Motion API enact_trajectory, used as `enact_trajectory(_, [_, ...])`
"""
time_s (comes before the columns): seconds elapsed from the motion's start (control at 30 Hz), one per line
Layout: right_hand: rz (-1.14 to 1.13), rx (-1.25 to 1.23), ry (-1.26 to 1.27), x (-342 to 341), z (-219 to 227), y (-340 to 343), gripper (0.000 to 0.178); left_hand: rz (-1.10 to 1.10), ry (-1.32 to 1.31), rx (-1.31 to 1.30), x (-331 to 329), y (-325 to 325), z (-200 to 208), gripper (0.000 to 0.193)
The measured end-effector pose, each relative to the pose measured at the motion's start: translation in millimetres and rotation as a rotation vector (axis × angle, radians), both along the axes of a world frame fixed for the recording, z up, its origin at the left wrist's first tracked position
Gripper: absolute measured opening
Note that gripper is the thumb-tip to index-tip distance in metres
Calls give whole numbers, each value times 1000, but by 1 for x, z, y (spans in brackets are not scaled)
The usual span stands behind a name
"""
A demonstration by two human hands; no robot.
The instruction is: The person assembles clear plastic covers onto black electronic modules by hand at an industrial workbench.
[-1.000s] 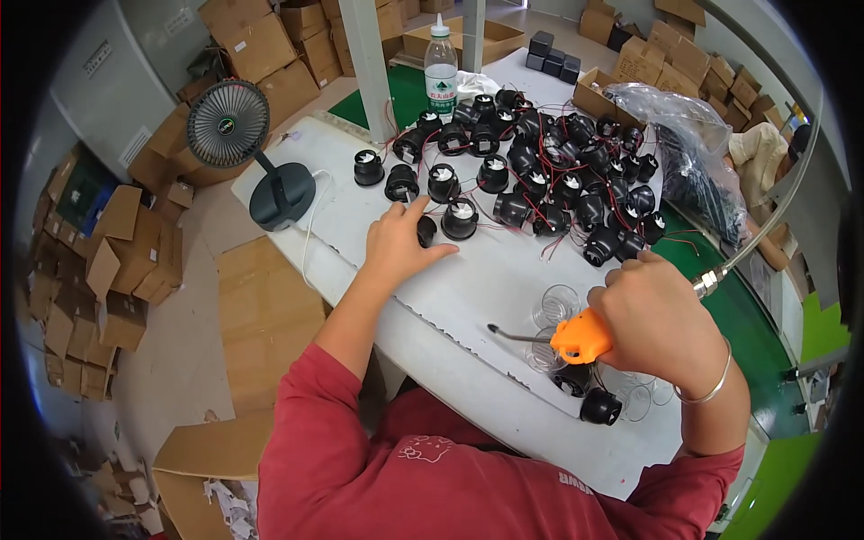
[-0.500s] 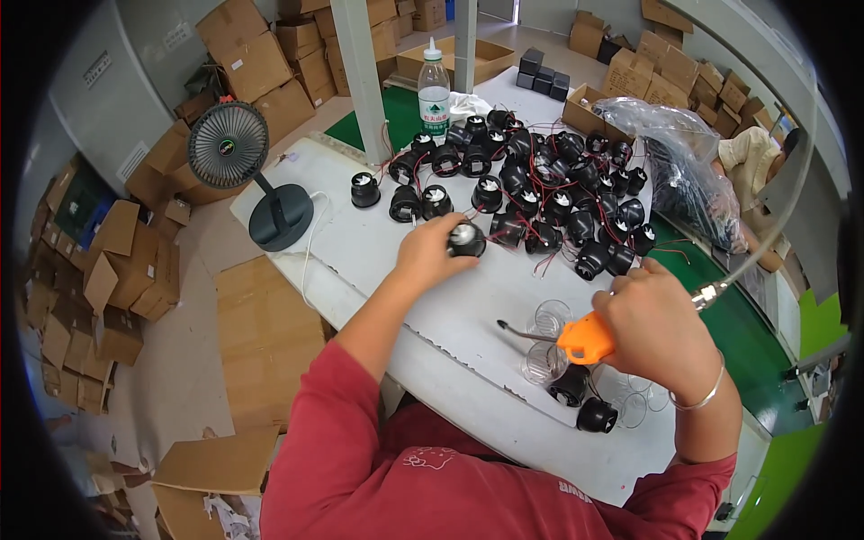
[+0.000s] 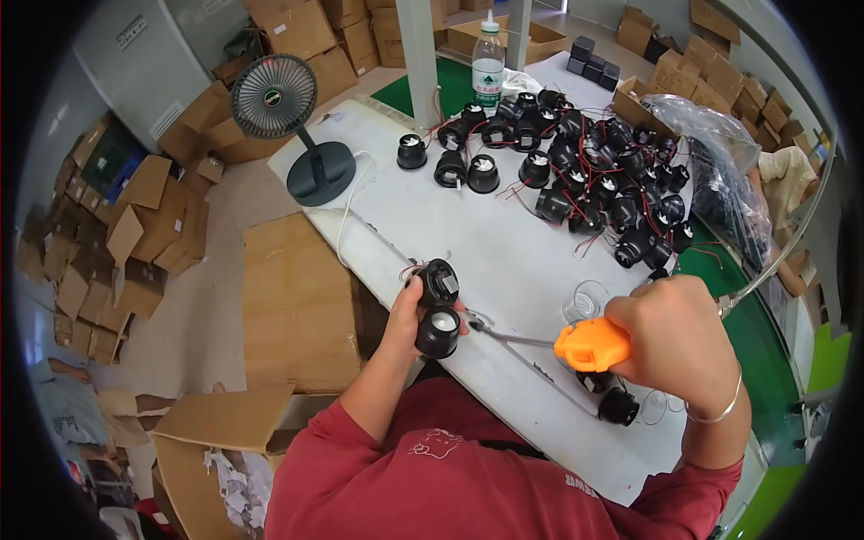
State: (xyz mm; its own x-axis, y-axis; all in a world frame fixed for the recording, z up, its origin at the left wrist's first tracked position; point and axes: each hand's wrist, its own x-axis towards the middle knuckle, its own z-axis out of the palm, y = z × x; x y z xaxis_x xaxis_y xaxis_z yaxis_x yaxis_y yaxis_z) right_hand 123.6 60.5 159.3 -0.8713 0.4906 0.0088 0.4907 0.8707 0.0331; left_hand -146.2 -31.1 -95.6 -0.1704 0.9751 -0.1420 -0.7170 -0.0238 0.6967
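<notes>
My left hand point(image 3: 401, 331) is closed around two black round parts near the table's front edge. The upper black part point(image 3: 440, 283) shows a pale patch and thin wires beside it; the lower black cup-shaped housing point(image 3: 438, 333) has a whitish inside. In my right hand point(image 3: 677, 331) is an orange air blow gun point(image 3: 591, 345), joined to a hose point(image 3: 792, 236). Its thin nozzle points left, the dark tip close to the held parts. Whether the trigger is pressed is hidden. Below the gun lie black housings point(image 3: 618, 407), and clear round cups point(image 3: 587, 301) stand near it.
Many black housings point(image 3: 483, 175) with red wires crowd the table's far side. A fan point(image 3: 321, 174) stands at left, a bottle point(image 3: 487, 79) at the back. A plastic bag point(image 3: 720, 184) lies at right by another person's arm point(image 3: 796, 272). Cardboard boxes point(image 3: 144, 281) fill the floor at left.
My left hand has come back from the cluster of housings toward me and now shows two black parts. The blow gun's nozzle now reaches close to them. The whole view has shifted.
</notes>
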Motion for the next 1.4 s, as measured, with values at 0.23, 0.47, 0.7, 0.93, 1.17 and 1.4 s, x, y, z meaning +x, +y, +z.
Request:
enact_trajectory(0.23, [-57,15,56,7,-3,4,22,136,427,143,-31,37,36,43])
enact_trajectory(0.47, [-21,38,-77,20,-10,5,26,37,1353,43,-90,170,95,61])
enact_trajectory(0.7, [-83,52,-77,29,-11,18,27,-720,1502,58,-86,240,113,62])
enact_trajectory(0.93, [-95,31,-102,26,-11,28,29,-511,1762,231,-55,235,79,85])
enact_trajectory(1.17, [-113,23,-124,25,-14,28,28,-317,2084,-55,-14,216,116,67])
enact_trajectory(1.4, [-117,13,-101,30,-8,24,26,-698,1977,-140,-14,211,102,120])
